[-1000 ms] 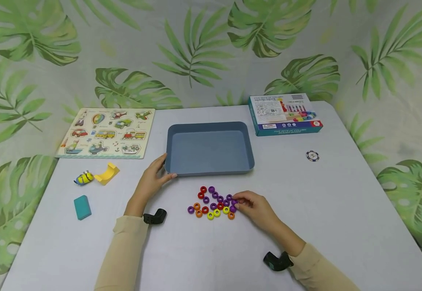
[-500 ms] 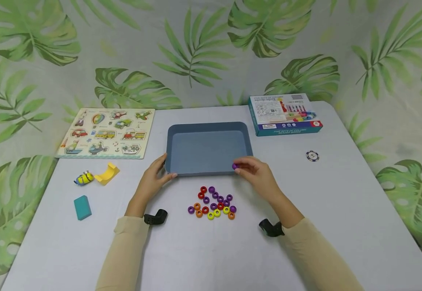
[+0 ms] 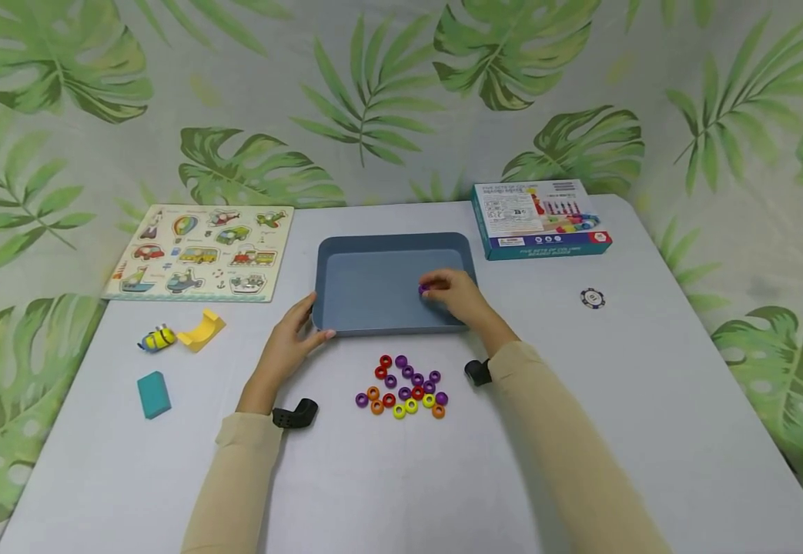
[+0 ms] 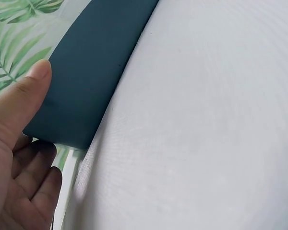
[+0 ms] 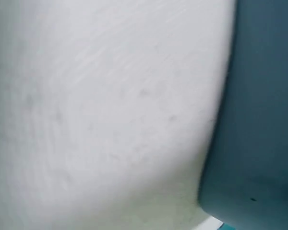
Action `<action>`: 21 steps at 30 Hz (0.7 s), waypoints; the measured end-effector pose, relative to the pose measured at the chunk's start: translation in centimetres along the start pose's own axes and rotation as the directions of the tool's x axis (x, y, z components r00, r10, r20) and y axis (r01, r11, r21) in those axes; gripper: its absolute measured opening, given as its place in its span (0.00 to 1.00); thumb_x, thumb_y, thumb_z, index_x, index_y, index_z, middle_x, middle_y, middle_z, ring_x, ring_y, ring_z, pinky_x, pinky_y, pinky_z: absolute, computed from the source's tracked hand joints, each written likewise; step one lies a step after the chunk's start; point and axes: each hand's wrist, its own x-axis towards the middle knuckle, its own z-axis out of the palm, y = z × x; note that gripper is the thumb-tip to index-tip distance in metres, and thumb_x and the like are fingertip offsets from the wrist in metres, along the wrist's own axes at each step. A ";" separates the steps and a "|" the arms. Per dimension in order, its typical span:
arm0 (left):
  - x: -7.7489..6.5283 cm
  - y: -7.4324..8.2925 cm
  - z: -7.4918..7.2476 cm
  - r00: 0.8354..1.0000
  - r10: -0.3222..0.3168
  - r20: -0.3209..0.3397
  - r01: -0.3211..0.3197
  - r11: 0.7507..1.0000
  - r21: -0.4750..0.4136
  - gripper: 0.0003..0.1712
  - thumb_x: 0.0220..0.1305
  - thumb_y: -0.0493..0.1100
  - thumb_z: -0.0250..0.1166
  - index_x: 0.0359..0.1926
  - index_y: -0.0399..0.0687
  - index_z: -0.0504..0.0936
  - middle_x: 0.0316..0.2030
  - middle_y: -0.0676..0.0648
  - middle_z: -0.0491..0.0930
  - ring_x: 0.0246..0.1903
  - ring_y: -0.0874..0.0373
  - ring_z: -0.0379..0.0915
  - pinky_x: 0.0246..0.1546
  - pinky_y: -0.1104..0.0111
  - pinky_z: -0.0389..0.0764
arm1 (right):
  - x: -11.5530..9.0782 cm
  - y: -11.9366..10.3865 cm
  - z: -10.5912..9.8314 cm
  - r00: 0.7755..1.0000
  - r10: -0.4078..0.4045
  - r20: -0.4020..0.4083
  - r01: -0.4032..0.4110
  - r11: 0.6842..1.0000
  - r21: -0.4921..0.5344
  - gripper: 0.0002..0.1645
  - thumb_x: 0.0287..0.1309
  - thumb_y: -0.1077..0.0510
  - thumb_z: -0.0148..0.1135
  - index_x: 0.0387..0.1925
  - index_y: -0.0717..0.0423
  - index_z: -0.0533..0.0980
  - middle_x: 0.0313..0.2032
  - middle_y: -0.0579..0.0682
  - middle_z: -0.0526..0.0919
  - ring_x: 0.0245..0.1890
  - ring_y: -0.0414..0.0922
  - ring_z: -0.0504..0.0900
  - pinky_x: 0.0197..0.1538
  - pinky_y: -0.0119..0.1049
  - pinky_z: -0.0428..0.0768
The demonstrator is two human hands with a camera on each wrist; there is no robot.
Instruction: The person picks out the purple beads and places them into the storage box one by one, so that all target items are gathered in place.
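Observation:
A blue-grey tray (image 3: 366, 278) lies at the middle of the table. My left hand (image 3: 286, 345) grips its near left corner; in the left wrist view the thumb (image 4: 38, 72) lies along the tray wall (image 4: 93, 62) while the other fingers bend at the corner. Over the tray's right part, my right hand (image 3: 460, 296) pinches a purple bead (image 3: 423, 290). On the cloth before the tray lie loose ring beads: several purple beads (image 3: 401, 362), red beads (image 3: 386, 361), yellow beads (image 3: 411, 405) and orange beads (image 3: 439, 412). The right wrist view catches the tray's outer wall (image 5: 259, 143), not the hand.
Back left lies a vehicle picture puzzle board (image 3: 200, 254); back right, a bead game box (image 3: 540, 219). A poker chip (image 3: 592, 298) is at right. A small yellow-and-blue figure (image 3: 158, 338), a curved yellow block (image 3: 202, 331) and a teal block (image 3: 155, 395) lie at left.
My right hand has picked a purple bead from the group and carried it up and leftward over the tray's near edge. My left hand has stayed at the tray corner.

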 end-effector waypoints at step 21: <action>0.0 -0.2 0.2 1.000 0.024 -0.020 -0.024 0.999 -0.021 0.44 0.44 0.55 0.60 0.61 0.50 0.52 0.58 0.46 0.53 0.54 0.52 0.54 0.53 0.66 0.60 | -3.7 -3.2 -0.8 0.997 -0.082 -0.013 0.083 0.984 0.159 0.18 0.47 0.60 0.57 0.43 0.60 0.70 0.43 0.58 0.71 0.40 0.44 0.71 0.43 0.32 0.72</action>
